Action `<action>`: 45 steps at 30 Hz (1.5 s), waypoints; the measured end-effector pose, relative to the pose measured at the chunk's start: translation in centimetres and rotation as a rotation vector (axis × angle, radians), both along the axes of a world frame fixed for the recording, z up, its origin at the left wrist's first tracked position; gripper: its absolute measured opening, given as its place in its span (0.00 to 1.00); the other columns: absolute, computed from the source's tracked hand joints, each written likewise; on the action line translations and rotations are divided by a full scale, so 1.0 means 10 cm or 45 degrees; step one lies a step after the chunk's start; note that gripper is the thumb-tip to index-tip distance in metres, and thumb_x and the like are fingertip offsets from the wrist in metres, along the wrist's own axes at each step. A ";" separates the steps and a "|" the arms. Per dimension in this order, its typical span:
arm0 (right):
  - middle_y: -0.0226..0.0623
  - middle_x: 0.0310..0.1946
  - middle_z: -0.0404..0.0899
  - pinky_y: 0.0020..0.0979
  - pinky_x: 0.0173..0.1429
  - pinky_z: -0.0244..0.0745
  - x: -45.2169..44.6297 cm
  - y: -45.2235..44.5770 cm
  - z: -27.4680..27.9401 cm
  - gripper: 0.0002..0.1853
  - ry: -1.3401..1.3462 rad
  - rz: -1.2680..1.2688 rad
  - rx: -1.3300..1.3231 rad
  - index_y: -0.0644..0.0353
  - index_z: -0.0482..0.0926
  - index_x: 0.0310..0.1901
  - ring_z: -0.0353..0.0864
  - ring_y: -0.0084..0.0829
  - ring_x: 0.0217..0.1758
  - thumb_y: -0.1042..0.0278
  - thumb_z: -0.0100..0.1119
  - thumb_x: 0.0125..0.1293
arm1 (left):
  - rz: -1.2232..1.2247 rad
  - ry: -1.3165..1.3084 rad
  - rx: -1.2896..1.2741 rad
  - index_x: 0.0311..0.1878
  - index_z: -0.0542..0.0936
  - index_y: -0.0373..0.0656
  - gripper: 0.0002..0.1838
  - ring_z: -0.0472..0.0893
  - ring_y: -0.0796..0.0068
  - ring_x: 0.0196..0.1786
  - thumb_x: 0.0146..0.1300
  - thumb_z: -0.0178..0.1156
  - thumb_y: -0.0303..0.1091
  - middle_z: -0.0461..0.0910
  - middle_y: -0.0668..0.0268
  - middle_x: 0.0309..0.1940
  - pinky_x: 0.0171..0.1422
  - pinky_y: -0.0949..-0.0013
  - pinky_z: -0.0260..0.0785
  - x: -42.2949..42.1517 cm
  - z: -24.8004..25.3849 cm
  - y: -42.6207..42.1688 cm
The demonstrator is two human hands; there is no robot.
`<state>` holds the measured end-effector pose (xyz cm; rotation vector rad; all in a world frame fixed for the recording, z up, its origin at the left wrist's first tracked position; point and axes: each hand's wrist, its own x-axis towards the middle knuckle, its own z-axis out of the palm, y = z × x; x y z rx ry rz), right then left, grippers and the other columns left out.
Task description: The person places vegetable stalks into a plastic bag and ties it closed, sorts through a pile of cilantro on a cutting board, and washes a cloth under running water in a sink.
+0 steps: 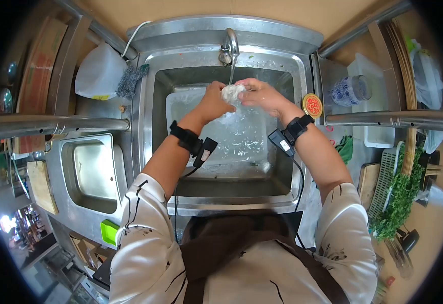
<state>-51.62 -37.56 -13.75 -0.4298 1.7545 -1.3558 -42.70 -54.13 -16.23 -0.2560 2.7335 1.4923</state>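
Between my two hands is a white, lumpy, crumpled wad (232, 94), perhaps cloth; its kind is not clear. My left hand (213, 102) grips it from the left, with the thumb low. My right hand (263, 96) holds its right side with bent fingers. Water runs from the curved metal faucet (231, 40) onto or just behind the wad. Below my hands, a pale translucent tub (178, 134) of water stands in the steel sink (168, 186). Bubbles and ripples show on the water.
Left of the sink are a white plastic jug (97, 73), a grey mesh scrubber (132, 80) and a steel pan (91, 169). On the right stand a red-and-gold lid (312, 106), a blue-and-white jar (348, 91) and leafy greens (398, 202). Cables hang from my wrist straps.
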 end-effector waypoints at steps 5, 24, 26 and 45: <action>0.35 0.43 0.74 0.32 0.52 0.72 0.01 -0.02 -0.15 0.13 -0.051 -0.266 -0.026 0.60 0.72 0.47 0.74 0.27 0.46 0.68 0.55 0.62 | 0.263 -0.308 1.049 0.50 0.69 0.36 0.20 0.77 0.72 0.44 0.57 0.60 0.36 0.77 0.64 0.39 0.46 0.68 0.72 -0.03 0.03 -0.10; 0.36 0.44 0.73 0.34 0.51 0.68 0.02 -0.33 -0.50 0.10 -0.509 -0.789 -0.898 0.59 0.68 0.44 0.73 0.31 0.47 0.74 0.51 0.60 | 0.982 -0.348 1.911 0.58 0.64 0.45 0.23 0.67 0.63 0.59 0.65 0.49 0.45 0.70 0.62 0.53 0.59 0.53 0.63 -0.27 -0.12 0.06; 0.37 0.42 0.73 0.29 0.50 0.68 0.15 -0.46 -0.43 0.12 -0.264 -0.739 -0.769 0.60 0.69 0.46 0.72 0.28 0.46 0.73 0.53 0.60 | 0.722 -0.239 2.050 0.58 0.65 0.45 0.22 0.67 0.65 0.58 0.65 0.48 0.45 0.70 0.64 0.53 0.58 0.55 0.62 -0.33 -0.26 0.08; 0.56 0.60 0.60 0.34 0.66 0.52 0.30 -0.69 -0.61 0.29 0.495 -0.599 -0.226 0.69 0.56 0.63 0.59 0.44 0.64 0.60 0.44 0.64 | -0.241 -0.044 2.225 0.58 0.67 0.45 0.21 0.70 0.70 0.57 0.68 0.41 0.46 0.71 0.65 0.53 0.61 0.69 0.60 -0.39 -0.95 -0.01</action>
